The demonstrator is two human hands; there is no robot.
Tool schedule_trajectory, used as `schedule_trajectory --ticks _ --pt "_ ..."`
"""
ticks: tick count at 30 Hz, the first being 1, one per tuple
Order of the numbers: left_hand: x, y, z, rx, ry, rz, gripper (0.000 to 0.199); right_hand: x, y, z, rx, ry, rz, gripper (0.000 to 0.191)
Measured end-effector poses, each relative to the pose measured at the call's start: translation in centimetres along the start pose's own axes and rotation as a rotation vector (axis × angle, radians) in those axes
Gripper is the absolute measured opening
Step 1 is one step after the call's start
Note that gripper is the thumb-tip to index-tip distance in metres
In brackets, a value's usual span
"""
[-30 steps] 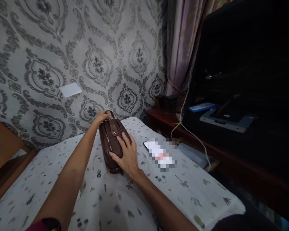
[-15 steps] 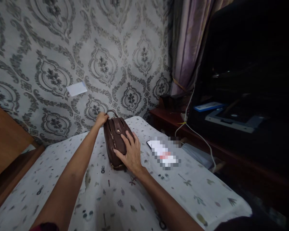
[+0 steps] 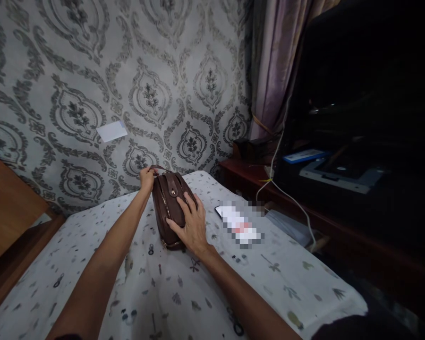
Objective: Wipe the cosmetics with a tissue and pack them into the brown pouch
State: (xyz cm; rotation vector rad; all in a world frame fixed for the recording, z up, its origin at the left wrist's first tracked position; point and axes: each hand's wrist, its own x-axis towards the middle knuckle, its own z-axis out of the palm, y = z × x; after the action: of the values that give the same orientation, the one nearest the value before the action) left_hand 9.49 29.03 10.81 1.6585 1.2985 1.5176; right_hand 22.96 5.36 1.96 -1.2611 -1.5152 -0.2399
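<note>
A dark brown bag [image 3: 172,208] with gold zips and a small clasp rests on the white patterned sheet [image 3: 177,293]. At its far left end, my left hand [image 3: 148,178] is closed on the bag's handle [image 3: 159,167]. My right hand [image 3: 194,224] lies over the bag's near right side, its fingers spread across the leather. To the right of the bag lies a phone [image 3: 230,218] with a lit screen, partly pixelated.
Patterned wallpaper with a white switch plate [image 3: 112,131] stands behind. Wooden furniture [image 3: 12,208] is at the left. On the right are a curtain [image 3: 272,71], a white cable [image 3: 297,205], a dark red shelf [image 3: 239,171] and a blue-and-white box [image 3: 304,156].
My left hand has shifted slightly left and down, pulling the handle lower and toward the left. My right hand stays on the bag.
</note>
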Motion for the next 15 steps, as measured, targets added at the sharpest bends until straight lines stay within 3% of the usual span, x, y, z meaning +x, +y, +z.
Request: schedule_trajectory --ticks 7,15 --pt "-1.4 1.0 -0.5 0.174 -0.009 0.043 0.023 0.1 0.0 -0.2 -0.003 -0.014 -0.011 0.062" --pt "-0.4 2.6 -0.6 0.307 -0.165 0.039 0.018 0.0 0.1 -0.3 0.017 -0.005 -0.024 0.062"
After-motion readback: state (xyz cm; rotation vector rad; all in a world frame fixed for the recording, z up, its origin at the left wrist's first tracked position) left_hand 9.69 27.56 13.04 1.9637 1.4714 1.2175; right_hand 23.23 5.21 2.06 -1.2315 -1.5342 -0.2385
